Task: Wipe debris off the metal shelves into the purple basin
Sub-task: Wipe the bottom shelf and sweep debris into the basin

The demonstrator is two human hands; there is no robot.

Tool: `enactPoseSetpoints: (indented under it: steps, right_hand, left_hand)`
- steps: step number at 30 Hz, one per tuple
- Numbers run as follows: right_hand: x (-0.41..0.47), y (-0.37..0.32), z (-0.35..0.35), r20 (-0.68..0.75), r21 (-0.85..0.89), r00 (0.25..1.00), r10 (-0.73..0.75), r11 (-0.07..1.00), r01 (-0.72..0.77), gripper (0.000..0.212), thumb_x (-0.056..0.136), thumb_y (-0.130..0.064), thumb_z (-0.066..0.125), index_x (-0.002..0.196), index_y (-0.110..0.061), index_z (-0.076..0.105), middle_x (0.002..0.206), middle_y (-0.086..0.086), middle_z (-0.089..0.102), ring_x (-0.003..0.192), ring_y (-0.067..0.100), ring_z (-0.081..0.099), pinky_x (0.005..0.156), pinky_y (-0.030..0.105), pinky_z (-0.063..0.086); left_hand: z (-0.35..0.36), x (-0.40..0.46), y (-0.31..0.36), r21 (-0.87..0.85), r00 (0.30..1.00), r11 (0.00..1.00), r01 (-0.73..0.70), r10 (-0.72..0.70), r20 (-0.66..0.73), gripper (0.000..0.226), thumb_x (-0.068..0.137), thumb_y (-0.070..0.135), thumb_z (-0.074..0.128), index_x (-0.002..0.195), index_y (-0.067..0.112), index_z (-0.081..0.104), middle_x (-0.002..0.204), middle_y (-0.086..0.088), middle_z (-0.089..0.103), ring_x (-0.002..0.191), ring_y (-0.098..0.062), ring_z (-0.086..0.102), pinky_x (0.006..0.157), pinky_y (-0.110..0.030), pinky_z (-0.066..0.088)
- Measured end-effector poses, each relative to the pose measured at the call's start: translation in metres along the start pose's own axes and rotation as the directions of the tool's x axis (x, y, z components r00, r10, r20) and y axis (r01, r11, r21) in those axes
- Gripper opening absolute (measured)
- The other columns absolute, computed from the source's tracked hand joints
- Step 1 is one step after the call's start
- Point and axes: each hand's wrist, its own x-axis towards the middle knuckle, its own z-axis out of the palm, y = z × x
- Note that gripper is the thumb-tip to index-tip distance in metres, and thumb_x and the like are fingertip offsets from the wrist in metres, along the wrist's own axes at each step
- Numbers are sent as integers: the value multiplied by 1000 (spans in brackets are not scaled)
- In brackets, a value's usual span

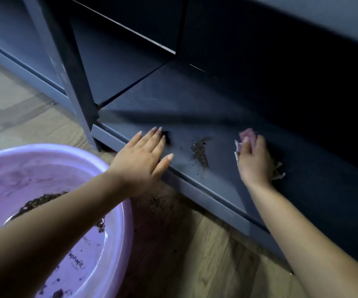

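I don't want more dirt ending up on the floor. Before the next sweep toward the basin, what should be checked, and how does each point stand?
1. Cloth held: ok, the right hand grips it on the bottom shelf.
2. Debris pile in the sweep path: ok, it lies between the hands near the shelf's front edge.
3. Left hand set as a stop: ok, flat and open at the edge.
4. Purple basin under the edge: not ok, it sits to the left, with bare floor below the pile.
5. Floor clean: not ok, spilled specks lie beside the basin.
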Motion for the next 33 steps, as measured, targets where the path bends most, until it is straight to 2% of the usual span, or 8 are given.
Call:
enactPoseSetpoints:
  steps: [8, 11, 14, 18, 23, 25, 29, 33]
  right_hand:
    - [-5, -44, 56, 381, 203, 862, -333, 940, 273, 25, 95, -27, 42, 110, -16, 59, 107, 5, 66, 101, 24, 59, 91, 40, 45]
    - [8, -54, 50, 450, 460, 812, -371, 876, 145, 15, 97, -10, 44, 97, -13, 59, 91, 3, 61, 84, 14, 59, 82, 31, 48]
    - [21, -72, 42, 545, 481, 687, -480, 851, 213, 18, 97, -5, 43, 98, -15, 58, 90, 1, 61, 78, 7, 59, 70, 16, 47]
    - [23, -88, 53, 702, 354, 483, -523, 845, 400, 20, 96, -14, 46, 95, -29, 58, 95, 0, 65, 97, 21, 64, 89, 36, 51]
    - [8, -71, 34, 653, 354, 344, -675, 673, 649, 24, 93, -3, 48, 112, -9, 63, 105, -10, 60, 112, 5, 51, 88, -3, 24]
    - [8, -61, 26, 644, 330, 303, -702, 613, 718, 26, 93, -4, 50, 116, -6, 62, 112, -6, 63, 120, 7, 48, 88, 0, 21]
    - [10, -59, 14, 684, 252, 324, -654, 629, 736, 19, 95, -9, 46, 99, -19, 62, 105, -13, 62, 112, 7, 54, 89, 10, 30]
    - [1, -60, 5, 553, 425, 639, -535, 840, 336, 30, 97, -1, 40, 87, -24, 57, 76, -18, 57, 70, -8, 56, 69, 16, 44]
  left_hand:
    - [-3, 0, 7, -18, 995, 996, 88, -87, 40, 103, 66, 59, -23, 153, 9, 2, 160, -6, -6, 147, -13, -9, 111, -23, -14]
    - [-9, -2, 11, -10, 989, 990, 139, -138, 51, 105, 64, 60, -23, 153, 10, 3, 161, -5, -5, 147, -12, -8, 112, -23, -12]
    - [-16, -15, 13, -21, 981, 981, 193, -192, 15, 104, 66, 60, -21, 153, 9, 7, 161, -4, -2, 147, -11, -7, 114, -23, -10]
    - [-20, -39, 18, -73, 966, 964, 257, -259, -22, 103, 68, 61, -16, 153, 10, 13, 161, -3, 3, 147, -11, -3, 112, -20, -9]
    - [-27, -74, 19, -3, 951, 951, 308, -308, -22, 105, 66, 60, -20, 152, 9, 12, 161, -4, 2, 147, -12, -4, 113, -22, -9]
    - [-31, -82, 17, 12, 945, 945, 328, -328, -23, 106, 65, 59, -21, 153, 9, 12, 161, -4, 1, 147, -13, -4, 114, -24, -8]
    - [-32, -83, 18, 17, 959, 960, 281, -280, -34, 107, 65, 58, -22, 153, 9, 13, 161, -4, 1, 147, -12, -5, 113, -22, -9]
    - [-28, -97, 5, 51, 967, 965, 256, -255, -11, 108, 61, 60, -22, 153, 11, 7, 161, -2, -3, 147, -12, -6, 112, -21, -8]
